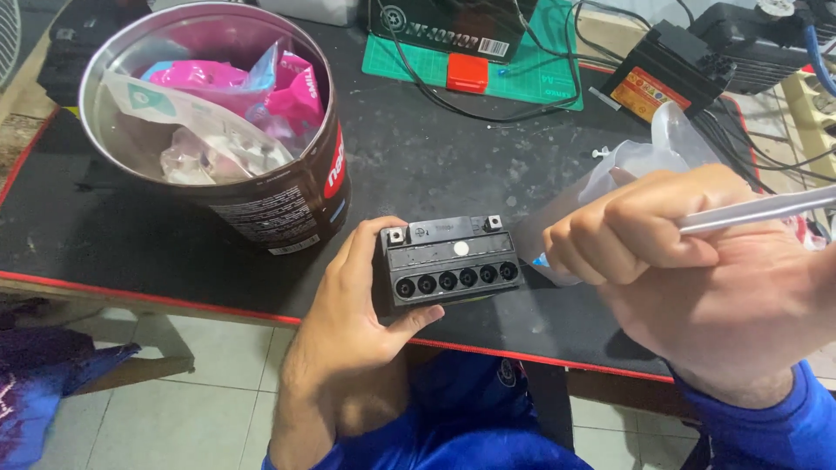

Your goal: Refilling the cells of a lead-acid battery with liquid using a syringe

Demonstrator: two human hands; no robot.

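The small black battery [448, 259] sits at the near edge of the dark mat [174, 235], its long axis running left to right, its row of six round ports facing the person. The left hand [357, 305] cups its left end, thumb underneath. The right hand [688, 261], just to the battery's right, is fisted around a slim silver tool [758, 211]; its tip is hidden, probably pointing at the ports. A big round tin [287, 204] stands behind.
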